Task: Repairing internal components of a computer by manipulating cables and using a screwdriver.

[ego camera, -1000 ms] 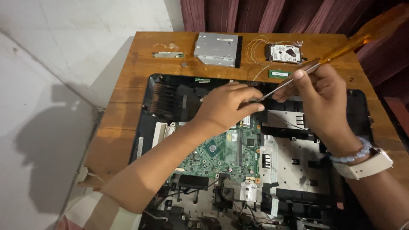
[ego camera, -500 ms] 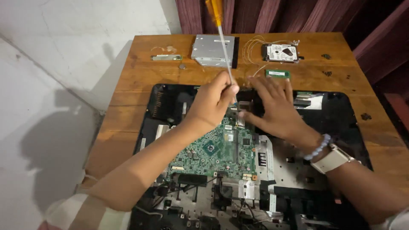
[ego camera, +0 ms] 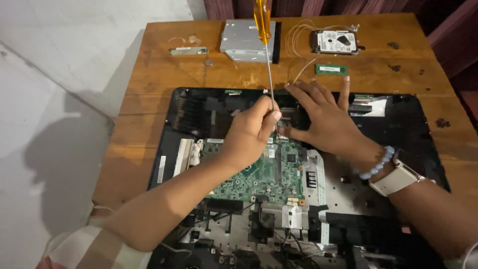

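Left hand (ego camera: 251,132) closed around upright screwdriver (ego camera: 267,60), right hand (ego camera: 323,117) flat, open, over opened computer (ego camera: 398,129) on wooden table (ego camera: 149,89).

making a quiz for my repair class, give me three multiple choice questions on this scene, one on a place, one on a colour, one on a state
1. Where does the silver disc drive lie?
A. on the wooden table beyond the opened computer
B. inside the computer
C. on the floor

2. What colour is the screwdriver handle?
A. black
B. orange
C. blue

3. How is the right hand placed?
A. clenched in a fist
B. lifted off everything
C. flat, fingers spread, on the opened computer

Answers:
1 A, the drive sits on bare wood at the far edge.
2 B, the see-through handle is orange.
3 C, the palm presses down while the left hand grips the screwdriver shaft upright.
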